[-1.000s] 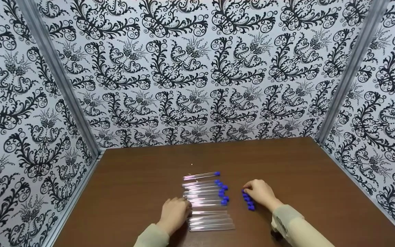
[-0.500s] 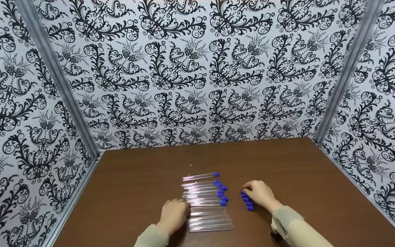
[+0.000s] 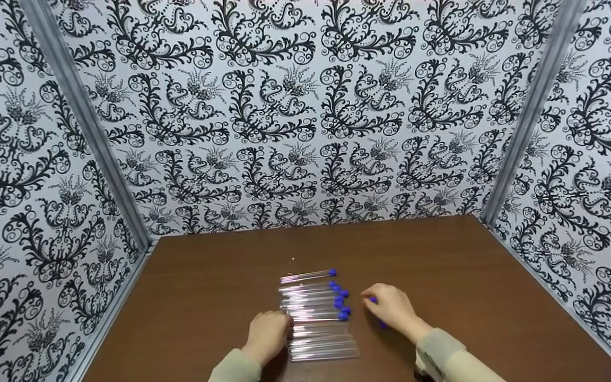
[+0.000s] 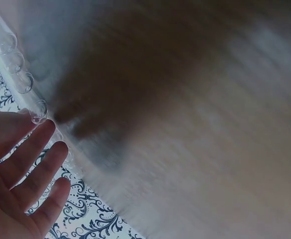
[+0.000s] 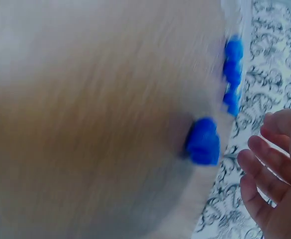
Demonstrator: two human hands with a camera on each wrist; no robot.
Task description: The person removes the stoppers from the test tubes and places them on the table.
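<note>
Clear test tubes [image 3: 320, 342] lie side by side on the brown table. The farther ones wear blue caps [image 3: 339, 302]; the nearer ones are uncapped. My left hand [image 3: 267, 333] is at the tubes' left ends. In the left wrist view its thumb and index finger pinch the rounded end of a test tube [image 4: 38, 112], with the other fingers apart. My right hand [image 3: 393, 307] hovers over a short row of loose blue caps [image 5: 203, 142], right of the tubes, its fingers bent. Whether a cap sits between its fingertips is hidden; the hand covers most of the row.
The brown table [image 3: 220, 265] reaches back to patterned walls [image 3: 295, 132] on three sides. Grey metal posts [image 3: 523, 116] stand in the corners. A small white speck [image 3: 293, 259] lies beyond the tubes.
My right hand has shifted left from the far end of the cap row toward the tubes and now covers most of the caps. The left hand stays put; the head view shifts slightly.
</note>
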